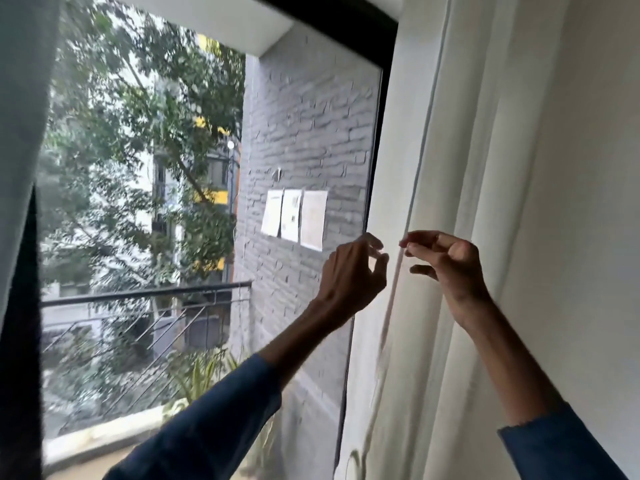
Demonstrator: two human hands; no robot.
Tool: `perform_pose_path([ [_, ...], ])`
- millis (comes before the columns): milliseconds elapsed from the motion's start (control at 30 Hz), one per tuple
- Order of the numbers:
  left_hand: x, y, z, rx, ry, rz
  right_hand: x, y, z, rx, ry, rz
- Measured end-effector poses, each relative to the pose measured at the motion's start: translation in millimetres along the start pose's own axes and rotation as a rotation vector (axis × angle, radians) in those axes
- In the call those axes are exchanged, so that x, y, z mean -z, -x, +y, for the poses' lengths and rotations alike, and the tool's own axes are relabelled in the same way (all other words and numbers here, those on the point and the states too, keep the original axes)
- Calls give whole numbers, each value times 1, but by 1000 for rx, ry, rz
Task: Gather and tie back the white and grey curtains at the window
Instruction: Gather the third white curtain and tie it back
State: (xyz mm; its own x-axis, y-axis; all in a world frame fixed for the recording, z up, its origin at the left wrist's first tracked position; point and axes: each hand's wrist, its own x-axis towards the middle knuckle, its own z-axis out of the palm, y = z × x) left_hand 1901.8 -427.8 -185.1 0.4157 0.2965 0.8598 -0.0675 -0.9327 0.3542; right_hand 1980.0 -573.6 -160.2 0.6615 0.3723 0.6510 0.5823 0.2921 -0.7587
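Beyond the window [207, 109] stand leafy trees [114, 140], a grey brick wall [304, 126] with three sheets of paper [294, 216] stuck on it, and a dark balcony railing [145, 292] low at 7 o'clock; the white curtain [491, 161] hangs in long folds down the whole 3 o'clock side, its edge lying against the dark window frame [388, 53]; the grey curtain [20, 98] hangs at the far 9 o'clock edge, well apart from the white one; both arms reach up in blue sleeves [214, 427]; my left hand [353, 271] is raised just at the white curtain's edge, thumb and forefinger curled toward each other; my right hand [450, 265] is raised just to the 3 o'clock side of it, in front of the folds, its fingers [415, 245] bent with the tips at a narrow fold of the cloth; the picture is blurred there, so I cannot tell whether either hand really pinches the cloth or only hovers at it.
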Motion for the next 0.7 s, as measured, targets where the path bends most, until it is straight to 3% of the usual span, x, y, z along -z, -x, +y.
perform_pose_path([
  [233, 1, -102, 33, -210, 30, 232, 19, -92, -30, 212, 64, 156],
  [433, -7, -178, 66, -248, -65, 367, 40, -158, -37, 487, 283, 520],
  [700, 15, -299, 120, -155, -314, 496, 33, -252, -93, 611, 384, 402],
])
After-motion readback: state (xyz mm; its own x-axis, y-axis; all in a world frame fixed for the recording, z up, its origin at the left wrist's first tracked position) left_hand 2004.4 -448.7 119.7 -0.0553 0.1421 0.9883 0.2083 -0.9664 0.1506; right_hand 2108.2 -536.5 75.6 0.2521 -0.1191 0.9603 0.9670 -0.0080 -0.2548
